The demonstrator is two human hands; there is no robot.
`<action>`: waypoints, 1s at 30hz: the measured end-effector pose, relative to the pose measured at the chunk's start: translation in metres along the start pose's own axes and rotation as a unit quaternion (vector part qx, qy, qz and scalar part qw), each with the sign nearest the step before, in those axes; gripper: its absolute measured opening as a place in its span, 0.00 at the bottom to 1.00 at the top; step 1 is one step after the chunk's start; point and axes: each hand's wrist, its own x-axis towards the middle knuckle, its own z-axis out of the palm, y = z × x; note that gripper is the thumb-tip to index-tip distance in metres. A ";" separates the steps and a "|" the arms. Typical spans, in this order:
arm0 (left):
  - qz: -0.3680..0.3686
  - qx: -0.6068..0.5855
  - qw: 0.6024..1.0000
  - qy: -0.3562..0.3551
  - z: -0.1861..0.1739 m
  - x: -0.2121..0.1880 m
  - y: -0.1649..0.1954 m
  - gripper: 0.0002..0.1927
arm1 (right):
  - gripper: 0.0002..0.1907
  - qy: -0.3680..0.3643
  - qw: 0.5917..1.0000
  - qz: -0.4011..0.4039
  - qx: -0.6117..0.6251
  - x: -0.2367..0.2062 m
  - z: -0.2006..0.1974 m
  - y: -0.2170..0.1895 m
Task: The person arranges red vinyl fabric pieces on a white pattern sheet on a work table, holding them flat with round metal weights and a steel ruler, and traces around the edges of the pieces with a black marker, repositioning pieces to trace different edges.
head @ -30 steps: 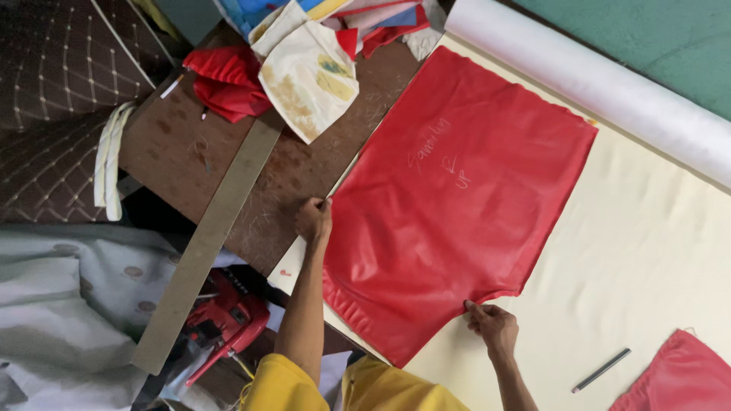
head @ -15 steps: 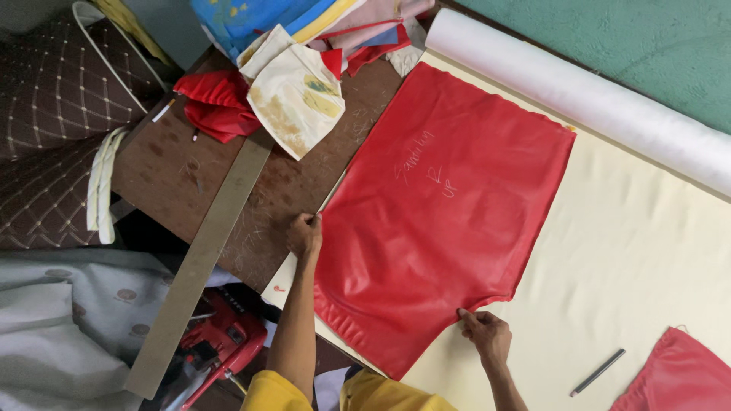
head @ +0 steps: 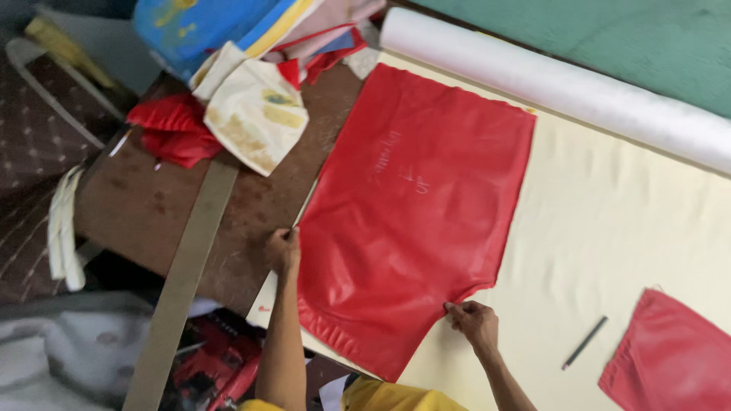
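Head view shows a long flat grey strip (head: pixel 183 281) lying on the brown worktop (head: pixel 251 198), and beside it a glossy red cut fabric panel (head: pixel 411 221) being spread flat on cream sheet material (head: pixel 609 228). Its left edge is pinched under the closed fingers of the left hand (head: pixel 283 250), its lower notch corner by the right hand (head: pixel 474 321). Smoothing appears to be in hand; an even outward pull would be called for next.

Worktable: worn brown top (head: pixel 251 205) — scuffed, partly under cream sheet material (head: pixel 609 228).
Far edge: green surface (head: pixel 609 38) beyond a white roll (head: pixel 548 76).
Left: dark quilted fabric (head: pixel 38 129) — diamond pattern.
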 end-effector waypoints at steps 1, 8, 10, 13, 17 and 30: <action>0.009 0.007 1.000 -0.002 0.000 0.000 0.000 0.21 | 0.17 -0.007 1.000 0.001 0.018 0.001 -0.001 0.000; -0.029 -0.026 0.999 -0.006 0.006 -0.013 0.002 0.19 | 0.18 0.000 0.999 0.023 -0.033 0.002 -0.006 0.005; -0.026 -0.017 1.000 0.000 0.010 -0.011 -0.003 0.18 | 0.18 -0.002 1.000 0.013 -0.018 0.003 -0.005 0.011; -0.010 -0.014 1.000 -0.004 0.021 -0.008 -0.010 0.19 | 0.19 0.006 1.000 0.003 -0.028 0.010 -0.007 0.024; 0.067 -0.025 0.997 0.009 0.031 -0.009 -0.022 0.19 | 0.21 -0.008 0.999 -0.029 -0.025 0.020 -0.005 0.038; -0.053 0.181 0.974 0.124 -0.082 0.021 -0.157 0.17 | 0.21 -0.006 0.998 -0.002 -0.069 0.012 0.010 0.020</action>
